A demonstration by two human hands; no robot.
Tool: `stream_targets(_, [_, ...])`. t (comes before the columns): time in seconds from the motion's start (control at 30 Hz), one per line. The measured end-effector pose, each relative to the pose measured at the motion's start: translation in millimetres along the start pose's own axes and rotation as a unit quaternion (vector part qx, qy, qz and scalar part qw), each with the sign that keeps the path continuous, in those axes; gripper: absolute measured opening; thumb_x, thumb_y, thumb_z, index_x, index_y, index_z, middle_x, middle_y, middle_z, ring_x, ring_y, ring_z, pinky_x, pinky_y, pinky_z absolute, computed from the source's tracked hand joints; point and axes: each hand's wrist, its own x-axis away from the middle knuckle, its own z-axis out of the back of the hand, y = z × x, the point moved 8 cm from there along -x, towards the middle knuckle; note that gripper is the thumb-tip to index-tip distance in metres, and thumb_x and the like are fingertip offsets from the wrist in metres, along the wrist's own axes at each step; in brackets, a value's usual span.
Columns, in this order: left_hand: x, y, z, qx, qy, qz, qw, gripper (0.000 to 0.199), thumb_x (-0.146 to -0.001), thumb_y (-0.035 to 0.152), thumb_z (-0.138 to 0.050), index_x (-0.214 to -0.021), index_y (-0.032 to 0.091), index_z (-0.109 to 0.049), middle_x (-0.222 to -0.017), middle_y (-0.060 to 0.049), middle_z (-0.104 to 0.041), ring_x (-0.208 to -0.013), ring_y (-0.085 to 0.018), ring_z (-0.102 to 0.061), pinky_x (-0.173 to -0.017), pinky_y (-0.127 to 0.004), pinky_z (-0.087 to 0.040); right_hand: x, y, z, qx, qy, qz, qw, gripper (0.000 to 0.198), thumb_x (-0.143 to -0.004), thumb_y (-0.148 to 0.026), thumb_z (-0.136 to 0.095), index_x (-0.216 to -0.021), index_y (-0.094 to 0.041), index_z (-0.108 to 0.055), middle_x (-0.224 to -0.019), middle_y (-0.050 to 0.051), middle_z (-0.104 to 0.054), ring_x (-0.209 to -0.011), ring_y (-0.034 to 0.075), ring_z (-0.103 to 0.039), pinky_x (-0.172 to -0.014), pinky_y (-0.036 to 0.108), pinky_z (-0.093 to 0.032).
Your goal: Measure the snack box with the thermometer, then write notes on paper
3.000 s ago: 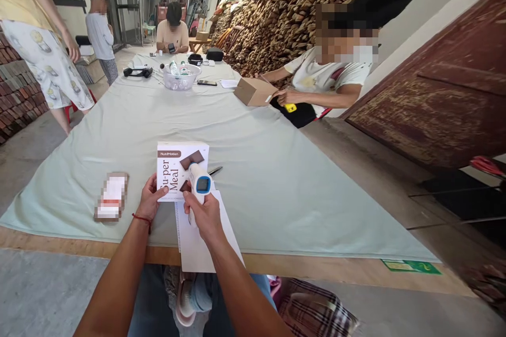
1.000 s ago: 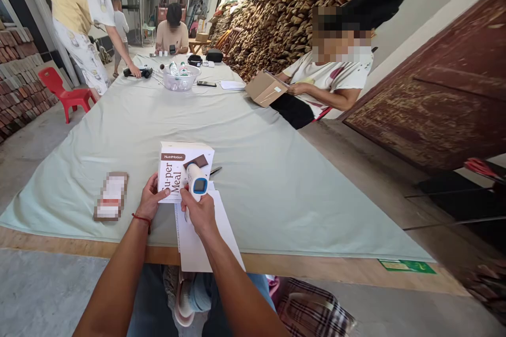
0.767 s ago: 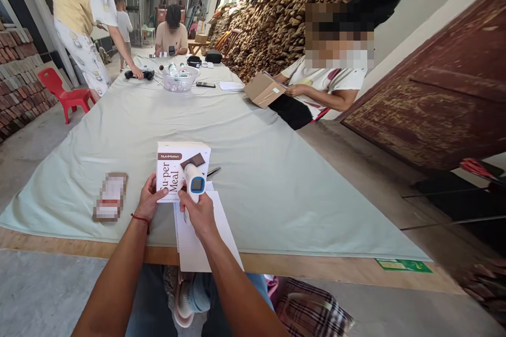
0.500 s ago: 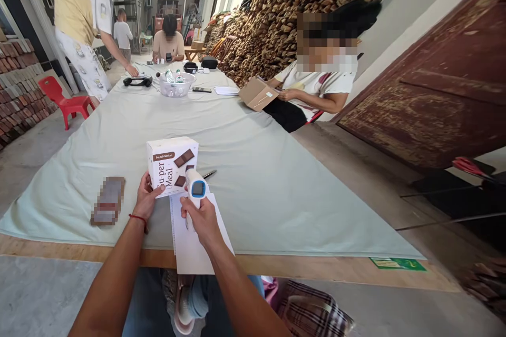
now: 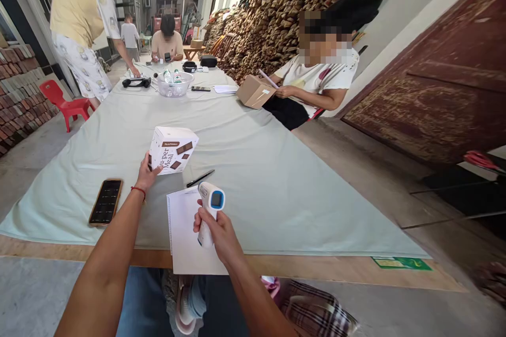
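Note:
My left hand (image 5: 147,172) grips the lower left corner of a white box (image 5: 172,150) printed with chocolate pieces and "Meal". The box is tilted, over the pale green tablecloth. My right hand (image 5: 216,229) is wrapped round the handle of a white infrared thermometer (image 5: 209,204) with a blue-rimmed screen facing me. Below the thermometer lies white paper (image 5: 185,242), reaching over the table's front edge. A black pen (image 5: 200,178) rests between the box and the paper. To the left of my forearm lies a phone (image 5: 106,202) with a dark lit screen.
A clear plastic bowl (image 5: 174,86) of bottles stands farther back, near a dark handheld device (image 5: 136,82) and another phone (image 5: 201,88). At the right a seated person holds a cardboard box (image 5: 256,92). Other people are at the far end. A red chair (image 5: 65,101) stands left.
My right hand has drawn the thermometer away from the box, down and to the right. The box has moved up slightly and tilted in my left hand.

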Motion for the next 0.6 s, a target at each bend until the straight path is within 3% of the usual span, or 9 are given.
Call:
stream_targets(0.13, [5.1,18.1,25.0,-0.127,0.083,-0.044,0.987,0.055,-0.052,0.020,-0.084,-0.104,0.018,-0.065,-0.113,-0.013,-0.061,-0.132,-0.037,-0.038,-0.112,-0.048,-0.027,-2.0,10.7,3.5,0.008,0.000,-0.010,1.000,0.064,-0.063,-0.061,-0.074,-0.105,-0.015,-0.059,-0.059,-0.004,-0.057,-0.052,0.014,-0.053,-0.053,0.028,-0.041])
stream_targets(0.2, [29.4,33.8,39.6,-0.227,0.051,-0.064,0.970,0.066,-0.055,0.028,-0.083,-0.117,0.017,-0.062,-0.123,-0.017,-0.058,-0.132,-0.038,-0.039,-0.113,-0.049,-0.025,-0.5,14.6,8.9,0.022,0.001,-0.016,1.000,0.066,-0.062,-0.062,-0.075,-0.105,-0.014,-0.060,-0.058,-0.004,-0.057,-0.052,0.014,-0.052,-0.053,0.029,-0.040])
stream_targets(0.27, [67.9,49.1,59.9,-0.395,0.010,-0.087,0.915,0.082,-0.063,0.038,-0.078,-0.136,0.015,-0.049,-0.137,-0.020,-0.050,-0.136,-0.040,-0.035,-0.114,-0.051,-0.022,2.1,16.9,15.6,0.031,0.005,-0.017,0.999,0.067,-0.061,-0.062,-0.076,-0.104,-0.013,-0.061,-0.058,-0.004,-0.057,-0.051,0.014,-0.051,-0.053,0.029,-0.040])
stream_targets(0.37, [130.5,62.7,119.2,-0.631,0.099,-0.022,0.769,0.105,-0.065,0.053,-0.073,-0.148,0.005,-0.028,-0.144,-0.029,-0.038,-0.139,-0.049,-0.022,-0.110,-0.062,-0.019,6.5,20.8,21.7,0.026,0.009,-0.017,0.999,0.067,-0.061,-0.061,-0.077,-0.105,-0.013,-0.061,-0.057,-0.003,-0.058,-0.051,0.014,-0.051,-0.055,0.029,-0.040])
stream_targets(0.43, [162.0,63.0,147.4,-0.703,0.128,0.044,0.698,0.113,-0.065,0.059,-0.070,-0.149,0.002,-0.022,-0.141,-0.032,-0.039,-0.137,-0.050,-0.027,-0.106,-0.063,-0.024,8.9,24.3,20.0,0.018,0.007,-0.020,1.000,0.069,-0.060,-0.062,-0.077,-0.106,-0.013,-0.061,-0.057,-0.003,-0.058,-0.051,0.014,-0.051,-0.055,0.029,-0.041])
stream_targets(0.5, [178.6,60.2,156.7,-0.726,0.120,0.076,0.672,0.109,-0.071,0.063,-0.063,-0.150,0.002,-0.018,-0.132,-0.030,-0.049,-0.128,-0.046,-0.041,-0.101,-0.057,-0.034,11.0,27.4,14.9,0.015,0.005,-0.024,1.000,0.070,-0.059,-0.062,-0.077,-0.106,-0.013,-0.061,-0.057,-0.003,-0.057,-0.051,0.014,-0.050,-0.055,0.029,-0.040])
stream_targets(0.6, [182.8,61.4,153.8,-0.739,0.118,0.086,0.657,0.095,-0.081,0.060,-0.051,-0.150,0.003,-0.019,-0.120,-0.026,-0.057,-0.115,-0.041,-0.052,-0.091,-0.051,-0.041,13.8,29.5,7.2,0.024,0.000,-0.024,0.999,0.070,-0.059,-0.063,-0.076,-0.105,-0.013,-0.063,-0.055,-0.003,-0.057,-0.051,0.015,-0.050,-0.054,0.030,-0.040])
